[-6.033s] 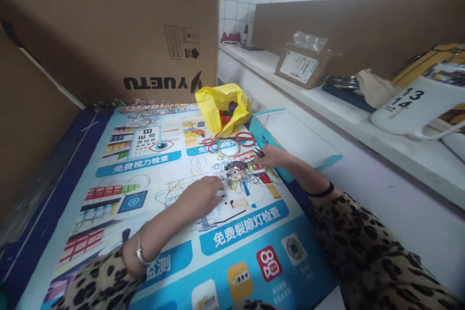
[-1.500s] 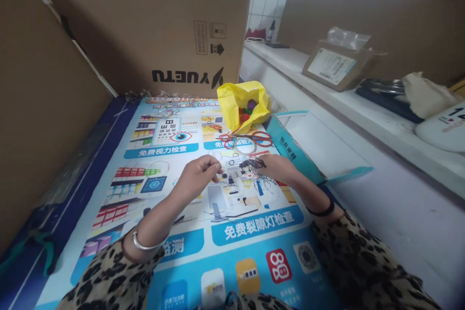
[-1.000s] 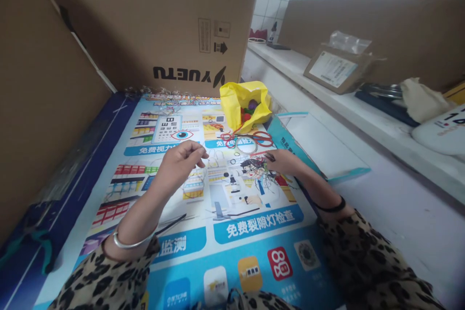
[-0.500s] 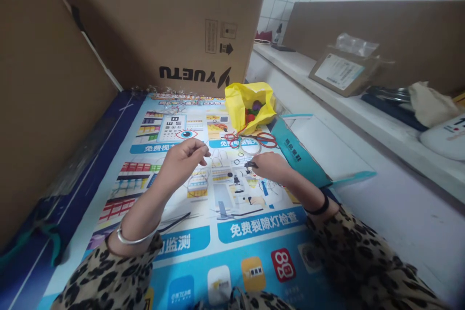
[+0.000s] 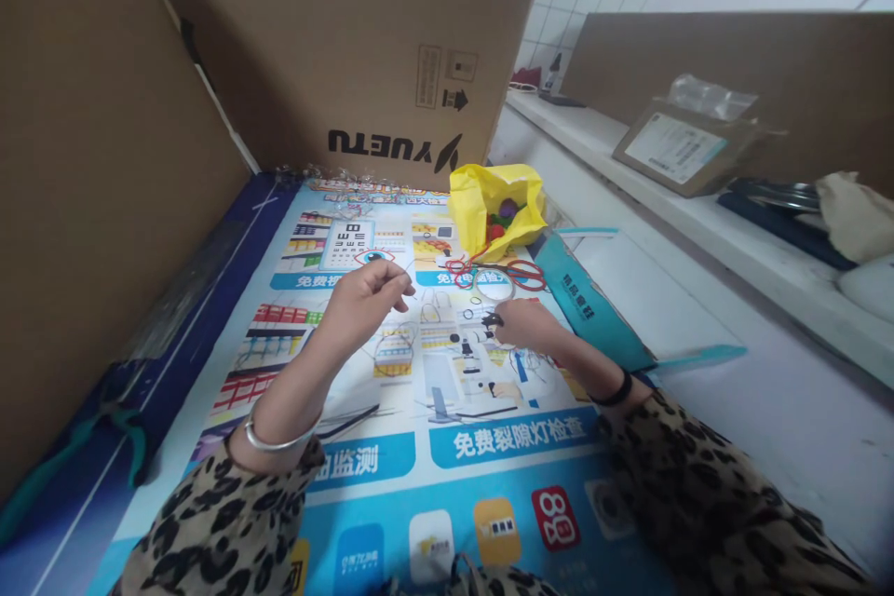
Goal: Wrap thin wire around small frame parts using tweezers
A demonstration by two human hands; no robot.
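Note:
My left hand (image 5: 364,292) is raised above a printed poster (image 5: 391,447), fingers pinched on a thin clear thread that is barely visible. My right hand (image 5: 522,324) rests low on the poster with its fingertips pinched on something small and dark. A few tiny dark beads lie on the poster between the hands. Just beyond my right hand lie a clear tape roll (image 5: 493,283) and red-handled scissors (image 5: 521,272). Behind them a yellow plastic bag (image 5: 494,205) sits open with coloured beads inside. Both arms wear leopard-print sleeves.
A large YUETU cardboard box (image 5: 363,56) stands at the back and a cardboard panel (image 5: 84,158) on the left. A teal and white box lid (image 5: 593,298) lies right of the poster. A raised white ledge (image 5: 670,205) carries a small carton (image 5: 681,147).
My left hand lifted off the poster and drew up and left, pinching the thread. My right hand drew in towards the centre. The camera view shifted left.

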